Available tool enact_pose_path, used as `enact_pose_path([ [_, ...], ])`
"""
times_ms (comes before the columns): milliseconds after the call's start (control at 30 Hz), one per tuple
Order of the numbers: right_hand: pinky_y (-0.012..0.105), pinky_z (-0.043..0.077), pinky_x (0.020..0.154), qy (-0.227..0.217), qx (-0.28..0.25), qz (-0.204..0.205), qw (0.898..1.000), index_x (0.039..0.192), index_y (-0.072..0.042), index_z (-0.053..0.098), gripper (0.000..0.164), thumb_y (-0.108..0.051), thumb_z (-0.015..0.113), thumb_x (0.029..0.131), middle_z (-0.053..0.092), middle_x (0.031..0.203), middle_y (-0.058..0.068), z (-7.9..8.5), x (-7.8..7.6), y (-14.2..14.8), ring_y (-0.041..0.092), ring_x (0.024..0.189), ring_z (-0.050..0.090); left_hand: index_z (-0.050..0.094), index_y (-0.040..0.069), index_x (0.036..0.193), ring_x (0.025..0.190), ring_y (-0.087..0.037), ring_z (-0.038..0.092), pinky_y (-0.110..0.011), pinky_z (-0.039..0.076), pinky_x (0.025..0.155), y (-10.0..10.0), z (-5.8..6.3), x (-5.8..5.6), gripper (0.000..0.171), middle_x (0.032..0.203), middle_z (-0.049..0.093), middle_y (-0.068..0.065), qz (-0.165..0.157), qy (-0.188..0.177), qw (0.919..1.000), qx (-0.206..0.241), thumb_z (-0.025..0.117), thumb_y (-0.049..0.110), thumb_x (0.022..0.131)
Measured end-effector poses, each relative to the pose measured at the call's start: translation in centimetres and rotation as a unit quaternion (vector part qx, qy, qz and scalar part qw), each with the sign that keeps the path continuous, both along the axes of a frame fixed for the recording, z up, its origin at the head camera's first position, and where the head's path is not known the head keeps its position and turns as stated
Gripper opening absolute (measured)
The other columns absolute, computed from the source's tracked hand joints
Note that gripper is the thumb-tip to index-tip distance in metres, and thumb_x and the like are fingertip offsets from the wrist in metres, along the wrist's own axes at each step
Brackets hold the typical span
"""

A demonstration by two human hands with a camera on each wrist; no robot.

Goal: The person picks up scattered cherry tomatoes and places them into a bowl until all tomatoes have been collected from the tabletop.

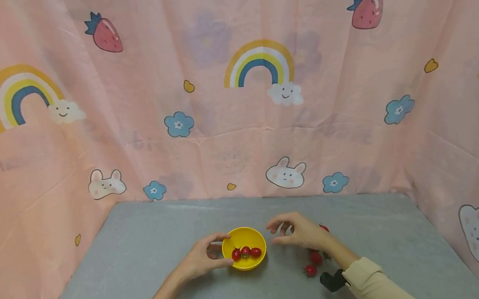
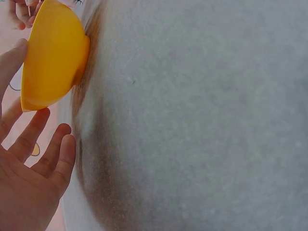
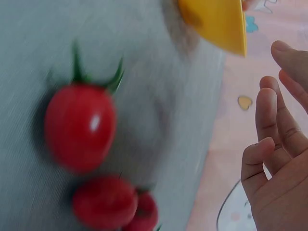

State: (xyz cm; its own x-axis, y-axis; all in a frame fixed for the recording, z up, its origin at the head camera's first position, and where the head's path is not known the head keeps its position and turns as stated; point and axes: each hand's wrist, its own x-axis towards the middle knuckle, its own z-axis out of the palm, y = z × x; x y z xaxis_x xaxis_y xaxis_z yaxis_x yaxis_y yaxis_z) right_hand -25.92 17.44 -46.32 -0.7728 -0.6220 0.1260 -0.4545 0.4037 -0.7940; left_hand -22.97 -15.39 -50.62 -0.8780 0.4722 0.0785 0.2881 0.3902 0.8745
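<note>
A yellow bowl (image 1: 247, 264) stands on the grey table with three small red cherry tomatoes (image 1: 246, 252) inside. My left hand (image 1: 200, 256) holds the bowl from its left side, thumb at the near rim and fingertips at the far rim; in the left wrist view the bowl (image 2: 55, 55) shows from the side. Just right of the bowl, my right hand (image 1: 299, 232) hovers with loosely bent fingers, thumb and index apart and nothing between them. Below and beside it, loose cherry tomatoes (image 3: 81, 127) with green stems lie on the table, some partly hidden by the right arm.
The grey table (image 1: 176, 223) reaches back to a pink curtain (image 1: 230, 145) printed with rainbows, rabbits and flowers, which also hangs at both sides. Dark wrist-camera mounts (image 1: 333, 281) sit beneath both forearms. Several loose tomatoes (image 1: 311, 271) lie by the right wrist.
</note>
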Motion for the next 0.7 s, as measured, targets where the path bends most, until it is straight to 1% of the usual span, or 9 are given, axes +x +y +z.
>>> enact_pose_path([
  [33, 0.036, 0.055, 0.074, 0.004, 0.004, -0.003, 1.0, 0.12, -0.004, 0.071, 0.031, -0.008, 0.078, 0.091, 0.069, 0.106, 0.015, 0.0, 0.0, 0.4, 0.023, 0.086, 0.062, 0.06, 0.009, 0.137, 0.115, -0.032, 0.062, -0.044, 0.055, 0.091, 0.0, 0.0, 0.0, 0.057, 0.138, 0.058, -0.012, 0.0, 0.0, 1.0, 0.0, 0.084, 0.023, 0.087],
  [133, 0.035, 0.055, 0.074, 0.019, 0.008, -0.009, 1.0, 0.12, -0.005, 0.071, 0.03, -0.01, 0.078, 0.091, 0.068, 0.106, 0.016, -0.5, -0.2, 2.0, 0.021, 0.087, 0.062, 0.06, 0.009, 0.137, 0.115, -0.032, 0.062, -0.044, 0.055, 0.091, 0.0, 0.0, 0.0, 0.058, 0.138, 0.058, -0.012, -0.003, 0.0, 1.0, -0.001, 0.084, 0.024, 0.087],
  [300, 0.034, 0.056, 0.076, 0.037, -0.015, -0.007, 0.999, 0.12, -0.001, 0.069, 0.032, -0.013, 0.078, 0.091, 0.068, 0.105, 0.017, -1.2, 0.1, 4.7, 0.021, 0.088, 0.063, 0.059, 0.009, 0.137, 0.116, -0.032, 0.061, -0.044, 0.055, 0.091, 0.0, 0.0, 0.0, 0.058, 0.138, 0.057, -0.012, -0.003, 0.0, 1.0, -0.002, 0.084, 0.024, 0.087],
  [400, 0.033, 0.056, 0.071, 0.052, -0.032, 0.001, 0.998, 0.119, 0.002, 0.068, 0.031, -0.01, 0.078, 0.092, 0.067, 0.102, 0.019, -1.6, 0.3, 6.5, 0.022, 0.084, 0.064, 0.059, 0.009, 0.137, 0.116, -0.033, 0.061, -0.044, 0.055, 0.092, 0.0, 0.0, 0.0, 0.058, 0.139, 0.057, -0.012, -0.004, 0.002, 1.0, -0.004, 0.084, 0.024, 0.087],
  [500, 0.03, 0.054, 0.063, 0.069, -0.039, 0.003, 0.997, 0.117, 0.003, 0.068, 0.029, -0.006, 0.077, 0.091, 0.067, 0.098, 0.018, -2.0, 0.7, 8.2, 0.021, 0.077, 0.063, 0.059, 0.008, 0.137, 0.115, -0.033, 0.062, -0.044, 0.055, 0.091, 0.0, 0.1, 0.1, 0.058, 0.139, 0.057, -0.013, -0.005, 0.004, 1.0, -0.006, 0.083, 0.024, 0.087],
  [600, 0.028, 0.052, 0.059, 0.075, -0.035, -0.011, 0.997, 0.115, 0.003, 0.068, 0.027, -0.006, 0.077, 0.091, 0.067, 0.095, 0.014, -2.3, 1.1, 9.8, 0.019, 0.074, 0.061, 0.059, 0.008, 0.137, 0.115, -0.033, 0.062, -0.043, 0.055, 0.091, 0.1, 0.1, 0.1, 0.058, 0.139, 0.057, -0.013, -0.006, 0.005, 0.9999, -0.007, 0.083, 0.024, 0.088],
  [700, 0.029, 0.052, 0.059, 0.069, -0.03, -0.024, 0.997, 0.114, 0.004, 0.068, 0.026, -0.005, 0.076, 0.091, 0.067, 0.096, 0.014, -2.4, 1.5, 11.1, 0.018, 0.077, 0.062, 0.059, 0.008, 0.137, 0.114, -0.033, 0.062, -0.043, 0.056, 0.091, 0.0, 0.2, 0.1, 0.057, 0.139, 0.057, -0.013, -0.006, 0.005, 1.0, -0.006, 0.083, 0.023, 0.088],
])
